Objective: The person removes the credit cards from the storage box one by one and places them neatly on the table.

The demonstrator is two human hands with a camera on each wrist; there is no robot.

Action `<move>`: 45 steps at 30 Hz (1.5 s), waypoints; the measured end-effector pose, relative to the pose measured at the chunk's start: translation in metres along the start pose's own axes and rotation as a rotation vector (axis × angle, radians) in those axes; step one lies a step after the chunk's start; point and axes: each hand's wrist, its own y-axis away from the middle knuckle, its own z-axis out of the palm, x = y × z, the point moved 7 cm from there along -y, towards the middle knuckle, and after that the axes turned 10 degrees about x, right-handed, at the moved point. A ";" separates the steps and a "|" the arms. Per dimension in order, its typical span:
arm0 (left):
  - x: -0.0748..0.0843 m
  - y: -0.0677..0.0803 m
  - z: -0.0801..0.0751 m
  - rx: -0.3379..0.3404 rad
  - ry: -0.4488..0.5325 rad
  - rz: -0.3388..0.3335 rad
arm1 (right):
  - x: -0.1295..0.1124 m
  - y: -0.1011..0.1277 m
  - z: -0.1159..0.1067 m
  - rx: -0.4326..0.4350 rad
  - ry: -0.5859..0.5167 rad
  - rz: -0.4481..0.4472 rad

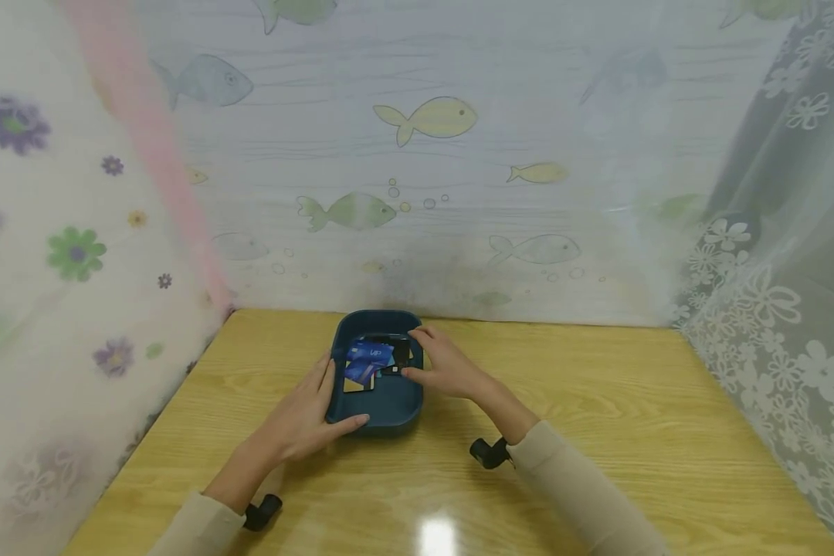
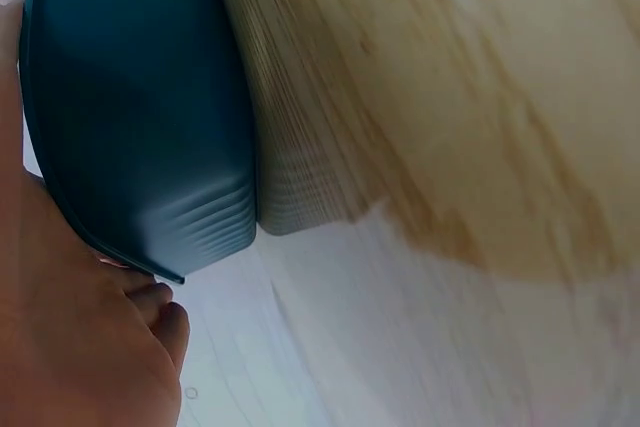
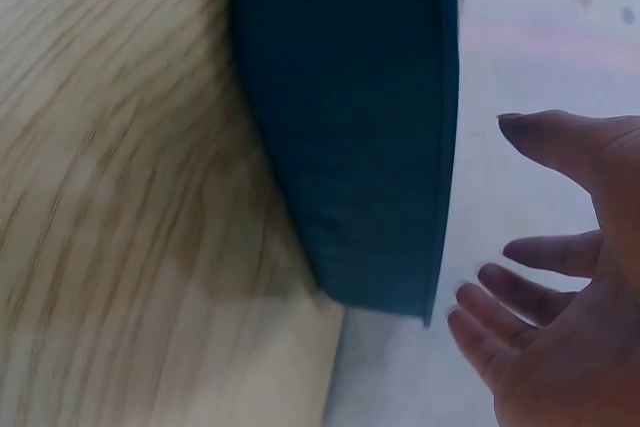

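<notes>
A dark teal plastic bin [image 1: 371,408] stands on the wooden table, with several plastic cards inside. Among them are a blue card [image 1: 367,354] lettered VIP, another blue card and a gold-edged card [image 1: 357,385]. Dark cards [image 1: 401,354] lie toward the right wall. My left hand [image 1: 304,417] rests against the bin's near left corner, fingers along the left side and thumb along the front rim. My right hand [image 1: 452,364] hovers at the right rim with thumb and fingers spread over the dark cards. In the right wrist view, nothing shows between that hand's fingers [image 3: 555,252].
The wooden table [image 1: 563,386] extends to both sides of the bin. A fish-print curtain [image 1: 431,255] hangs along its back edge, a flowered sheet [image 1: 76,309] on the left, and white lace [image 1: 792,347] on the right. Black wrist mounts [image 1: 488,453] stick out below the sleeves.
</notes>
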 end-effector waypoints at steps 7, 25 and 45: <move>0.001 -0.001 -0.001 -0.011 0.020 -0.023 | -0.017 -0.014 0.018 -0.017 -0.020 -0.031; -0.005 -0.002 0.006 -0.072 0.078 -0.057 | -0.014 -0.048 0.069 0.047 -0.108 0.260; -0.005 -0.004 0.008 -0.083 0.101 -0.046 | 0.007 -0.055 0.082 0.183 0.033 0.471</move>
